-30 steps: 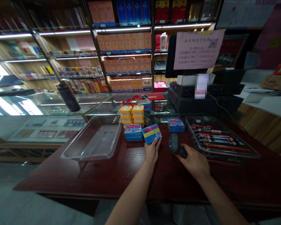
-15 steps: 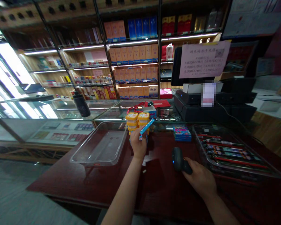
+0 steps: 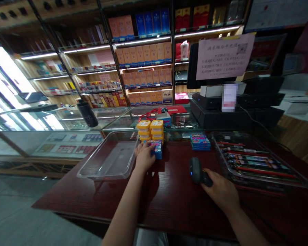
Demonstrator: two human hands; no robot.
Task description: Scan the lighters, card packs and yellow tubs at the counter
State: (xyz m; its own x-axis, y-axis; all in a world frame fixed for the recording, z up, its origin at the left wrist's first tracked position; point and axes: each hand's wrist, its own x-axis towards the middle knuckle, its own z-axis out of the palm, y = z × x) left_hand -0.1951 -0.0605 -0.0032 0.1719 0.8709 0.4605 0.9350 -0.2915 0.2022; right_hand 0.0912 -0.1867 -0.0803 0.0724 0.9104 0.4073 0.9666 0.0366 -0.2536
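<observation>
My left hand [image 3: 144,158] rests closed on top of a stack of flat blue boxes [image 3: 156,149] on the dark red counter [image 3: 169,198], its fingers pressing the top box. Just behind the stack stand two piles of yellow-lidded tubs [image 3: 151,130]. My right hand [image 3: 220,191] grips a black barcode scanner [image 3: 197,169] with a small blue light, its head lying on the counter. A second stack of blue boxes [image 3: 200,141] sits farther right.
A clear plastic tray [image 3: 113,159] lies left of the boxes. Another clear tray [image 3: 256,162] holding long sticks is at the right. Behind are a glass display case [image 3: 97,119], a black register [image 3: 236,112] with a paper notice [image 3: 224,56], and shelves of cartons.
My left hand lifted one blue box off the counter, tilted it on edge, then laid it down on the stack of boxes. The right hand stayed on the scanner.
</observation>
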